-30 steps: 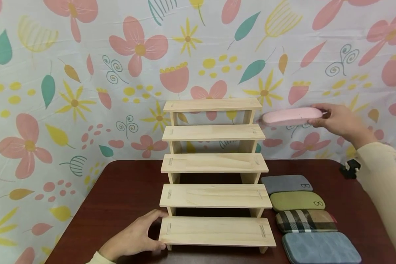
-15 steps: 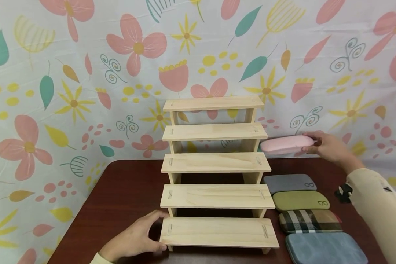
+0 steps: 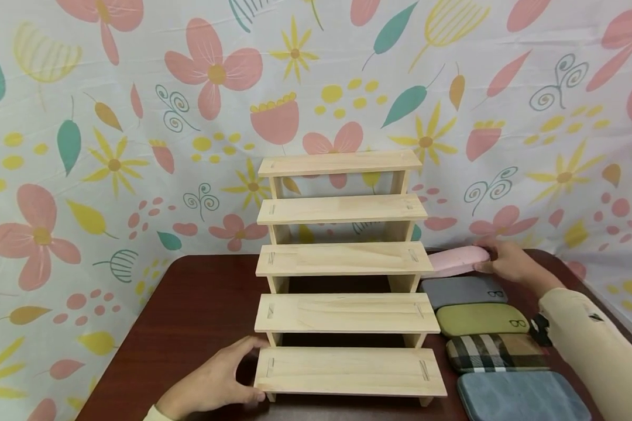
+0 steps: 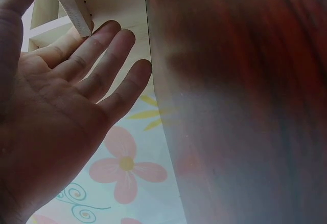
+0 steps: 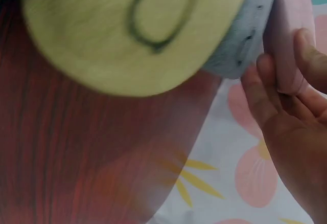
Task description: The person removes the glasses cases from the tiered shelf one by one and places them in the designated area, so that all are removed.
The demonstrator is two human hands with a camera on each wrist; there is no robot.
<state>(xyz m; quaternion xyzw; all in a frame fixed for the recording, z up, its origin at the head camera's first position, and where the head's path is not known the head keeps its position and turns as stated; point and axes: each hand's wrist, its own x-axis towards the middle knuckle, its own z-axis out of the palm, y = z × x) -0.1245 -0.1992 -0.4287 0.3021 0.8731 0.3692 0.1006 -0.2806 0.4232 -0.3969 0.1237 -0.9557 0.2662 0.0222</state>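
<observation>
A pale wooden stand [image 3: 347, 369] with several stepped shelves sits mid-table in the head view. My left hand [image 3: 210, 374] holds the left end of its lowest shelf, thumb at the front corner, index finger toward the rear. In the left wrist view, the other fingers of my left hand [image 4: 76, 91] extend loosely beside the stand's side board [image 4: 71, 6]. My right hand [image 3: 511, 263] grips the right end of a pink glasses case [image 3: 455, 260], low at the table's back, behind a grey-blue case [image 3: 463, 291]. The right wrist view shows thumb and fingers on opposite sides of the pink case [image 5: 288, 40].
Right of the stand, an olive glasses case [image 3: 481, 319], a plaid case [image 3: 497, 352] and a light blue case [image 3: 524, 396] lie in a column toward the front. The dark red-brown table [image 3: 189, 310] meets a flower-patterned cloth [image 3: 137, 117] behind.
My right hand has lowered the pink glasses case from beside the upper shelves to the table's back, behind the grey-blue case. My left hand has stayed at the lowest shelf.
</observation>
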